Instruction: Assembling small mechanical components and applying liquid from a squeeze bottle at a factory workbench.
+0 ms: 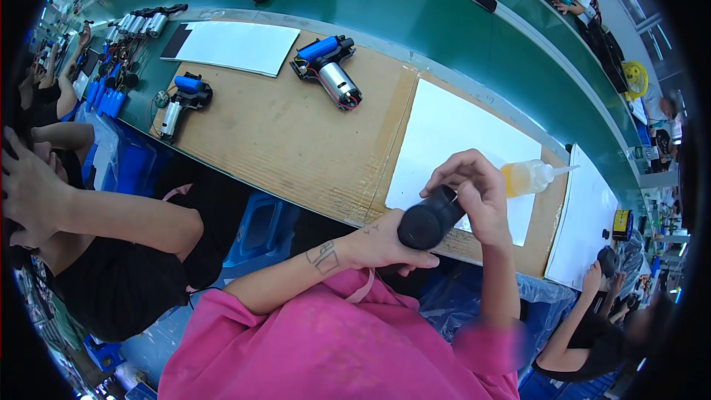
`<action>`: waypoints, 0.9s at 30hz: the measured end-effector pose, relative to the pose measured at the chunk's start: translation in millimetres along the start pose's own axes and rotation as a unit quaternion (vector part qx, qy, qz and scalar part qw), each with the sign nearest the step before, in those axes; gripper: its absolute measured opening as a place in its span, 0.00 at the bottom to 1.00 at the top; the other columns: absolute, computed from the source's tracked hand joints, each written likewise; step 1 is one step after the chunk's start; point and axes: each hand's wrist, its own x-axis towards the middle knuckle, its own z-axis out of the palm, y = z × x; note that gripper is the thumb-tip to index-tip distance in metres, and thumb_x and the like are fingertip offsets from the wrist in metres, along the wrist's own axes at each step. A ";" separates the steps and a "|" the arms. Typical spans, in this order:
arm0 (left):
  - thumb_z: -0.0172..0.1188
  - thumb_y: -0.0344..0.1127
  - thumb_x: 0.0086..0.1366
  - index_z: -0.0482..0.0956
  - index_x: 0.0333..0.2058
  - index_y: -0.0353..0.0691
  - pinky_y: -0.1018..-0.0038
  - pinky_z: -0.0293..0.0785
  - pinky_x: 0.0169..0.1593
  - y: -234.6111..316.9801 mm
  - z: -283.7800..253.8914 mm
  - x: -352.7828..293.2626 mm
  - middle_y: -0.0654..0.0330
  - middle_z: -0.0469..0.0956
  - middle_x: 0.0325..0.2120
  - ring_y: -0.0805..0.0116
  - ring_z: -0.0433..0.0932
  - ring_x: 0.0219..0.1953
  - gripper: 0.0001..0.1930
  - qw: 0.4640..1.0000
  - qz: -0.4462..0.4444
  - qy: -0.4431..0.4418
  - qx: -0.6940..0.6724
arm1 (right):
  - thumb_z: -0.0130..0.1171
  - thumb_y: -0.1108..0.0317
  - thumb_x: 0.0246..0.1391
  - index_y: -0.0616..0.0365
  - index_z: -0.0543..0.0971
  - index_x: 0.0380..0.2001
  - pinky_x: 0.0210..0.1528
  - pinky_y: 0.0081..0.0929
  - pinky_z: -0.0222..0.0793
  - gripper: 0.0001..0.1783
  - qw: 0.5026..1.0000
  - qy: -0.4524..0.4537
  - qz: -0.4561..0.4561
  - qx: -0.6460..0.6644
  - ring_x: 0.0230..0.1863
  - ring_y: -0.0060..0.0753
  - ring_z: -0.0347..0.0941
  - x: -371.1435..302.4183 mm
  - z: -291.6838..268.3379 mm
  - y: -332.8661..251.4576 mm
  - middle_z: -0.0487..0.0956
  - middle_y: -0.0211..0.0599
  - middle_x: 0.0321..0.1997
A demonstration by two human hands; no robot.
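Observation:
A black, rounded device (422, 227) with a round end cap is held over the near edge of the worktable, in front of my pink top. My left hand (376, 243) is closed around its lower part, thumb stretched along the near side. The curled fingers and thumb of my right hand (483, 198) close on its far end. Part of the device is hidden by my hands. Just right of my right hand stands a clear squeeze bottle (522, 178) of yellow liquid with a pointed nozzle. Beneath lies a white sheet (452, 130).
Blue-and-silver motor assemblies (337, 81) lie on the brown board (259, 126), with another assembly (183, 106) at its left end. A second white sheet (241, 46) is at the back. Co-workers sit close on both sides; one person's forearm (133, 215) is at the left.

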 end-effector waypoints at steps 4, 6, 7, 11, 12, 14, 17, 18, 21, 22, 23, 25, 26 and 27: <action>0.75 0.40 0.60 0.79 0.31 0.37 0.77 0.73 0.26 12.4 7.6 -0.2 0.66 0.79 0.22 0.78 0.78 0.20 0.15 0.981 -0.026 0.055 0.184 | 0.39 0.46 0.77 0.65 0.79 0.33 0.41 0.26 0.71 0.33 0.991 0.035 -0.058 -0.114 0.34 0.28 0.76 7.8 13.9 -1.7 0.80 0.37 0.32; 0.76 0.41 0.60 0.79 0.28 0.37 0.77 0.73 0.26 13.4 7.4 -0.4 0.67 0.78 0.19 0.78 0.78 0.19 0.16 0.982 -0.008 0.071 0.174 | 0.41 0.49 0.77 0.65 0.79 0.29 0.36 0.27 0.69 0.32 0.981 0.021 -0.110 -0.157 0.30 0.31 0.74 10.3 17.1 -1.5 0.78 0.38 0.28; 0.75 0.39 0.59 0.79 0.27 0.36 0.77 0.73 0.26 14.0 6.2 0.5 0.66 0.78 0.19 0.77 0.78 0.19 0.15 0.982 -0.018 0.066 0.177 | 0.41 0.49 0.77 0.65 0.79 0.29 0.36 0.27 0.69 0.32 0.981 0.022 -0.110 -0.157 0.30 0.31 0.74 11.7 20.4 -2.4 0.78 0.38 0.28; 0.73 0.35 0.58 0.80 0.26 0.35 0.76 0.73 0.25 8.5 4.9 7.5 0.63 0.79 0.18 0.75 0.78 0.18 0.12 0.981 -0.037 0.085 0.169 | 0.43 0.60 0.74 0.64 0.77 0.22 0.27 0.29 0.65 0.28 0.950 0.054 -0.166 -0.259 0.23 0.34 0.72 10.4 29.3 1.3 0.75 0.39 0.22; 0.73 0.35 0.58 0.80 0.26 0.35 0.76 0.73 0.25 7.2 6.1 8.8 0.63 0.79 0.18 0.75 0.78 0.18 0.12 0.982 -0.036 0.085 0.168 | 0.44 0.63 0.73 0.64 0.77 0.20 0.25 0.29 0.63 0.27 0.941 0.086 -0.164 -0.282 0.20 0.34 0.71 10.0 29.8 2.6 0.74 0.39 0.20; 0.72 0.33 0.58 0.80 0.27 0.34 0.75 0.74 0.26 5.5 9.1 11.0 0.62 0.79 0.18 0.74 0.78 0.18 0.10 0.974 -0.038 0.116 0.189 | 0.44 0.64 0.73 0.64 0.77 0.20 0.24 0.29 0.63 0.26 0.941 0.096 -0.172 -0.276 0.20 0.33 0.70 7.9 29.7 4.5 0.74 0.38 0.19; 0.71 0.32 0.58 0.80 0.27 0.33 0.74 0.74 0.25 1.2 9.1 14.9 0.61 0.79 0.18 0.72 0.78 0.18 0.10 0.974 -0.018 0.120 0.191 | 0.44 0.67 0.71 0.65 0.77 0.19 0.24 0.28 0.62 0.25 0.940 0.109 -0.183 -0.268 0.18 0.32 0.70 7.1 28.4 4.7 0.74 0.37 0.18; 0.71 0.32 0.58 0.80 0.27 0.33 0.74 0.74 0.25 -0.2 10.0 15.7 0.61 0.79 0.18 0.72 0.78 0.18 0.10 0.973 -0.015 0.126 0.194 | 0.44 0.67 0.71 0.65 0.77 0.19 0.24 0.28 0.62 0.25 0.939 0.113 -0.183 -0.267 0.18 0.31 0.69 8.5 27.7 4.7 0.75 0.37 0.18; 0.71 0.32 0.58 0.80 0.27 0.33 0.74 0.74 0.25 -2.0 11.5 14.8 0.61 0.79 0.19 0.74 0.78 0.19 0.09 0.965 0.016 0.141 0.220 | 0.45 0.66 0.70 0.64 0.77 0.19 0.26 0.27 0.64 0.24 0.963 0.108 -0.114 -0.220 0.21 0.29 0.71 12.6 25.3 5.8 0.77 0.37 0.20; 0.71 0.33 0.59 0.80 0.28 0.33 0.74 0.74 0.25 -0.1 11.8 12.7 0.62 0.79 0.19 0.74 0.78 0.19 0.10 0.972 0.016 0.134 0.192 | 0.45 0.66 0.70 0.64 0.77 0.19 0.26 0.27 0.64 0.24 0.964 0.100 -0.114 -0.220 0.21 0.29 0.71 13.0 23.7 4.8 0.77 0.37 0.20; 0.71 0.34 0.59 0.80 0.29 0.33 0.75 0.74 0.25 2.9 9.3 11.4 0.62 0.79 0.19 0.74 0.77 0.19 0.11 0.978 0.021 0.127 0.166 | 0.46 0.64 0.69 0.64 0.78 0.20 0.28 0.28 0.65 0.24 0.962 0.094 -0.086 -0.241 0.23 0.29 0.72 14.7 21.0 2.8 0.77 0.37 0.21; 0.72 0.36 0.60 0.79 0.29 0.34 0.75 0.75 0.25 4.7 8.0 6.7 0.62 0.78 0.19 0.75 0.77 0.19 0.12 0.984 0.020 0.119 0.131 | 0.48 0.61 0.68 0.64 0.80 0.23 0.33 0.29 0.67 0.23 0.965 0.066 -0.021 -0.254 0.27 0.31 0.74 17.8 18.5 -1.6 0.79 0.39 0.24; 0.73 0.38 0.61 0.79 0.30 0.34 0.76 0.75 0.25 6.2 6.8 6.1 0.62 0.78 0.19 0.75 0.77 0.19 0.13 0.991 0.014 0.091 0.098 | 0.49 0.58 0.67 0.64 0.80 0.25 0.34 0.29 0.69 0.23 0.963 0.039 -0.009 -0.267 0.27 0.32 0.75 14.9 14.5 -5.6 0.80 0.39 0.24; 0.73 0.40 0.61 0.79 0.31 0.35 0.77 0.75 0.24 2.5 5.2 6.0 0.62 0.77 0.19 0.75 0.77 0.18 0.15 0.994 -0.005 0.079 0.073 | 0.51 0.52 0.67 0.65 0.80 0.29 0.36 0.30 0.71 0.25 0.966 0.020 -0.018 -0.258 0.29 0.33 0.76 8.9 8.7 2.4 0.80 0.40 0.26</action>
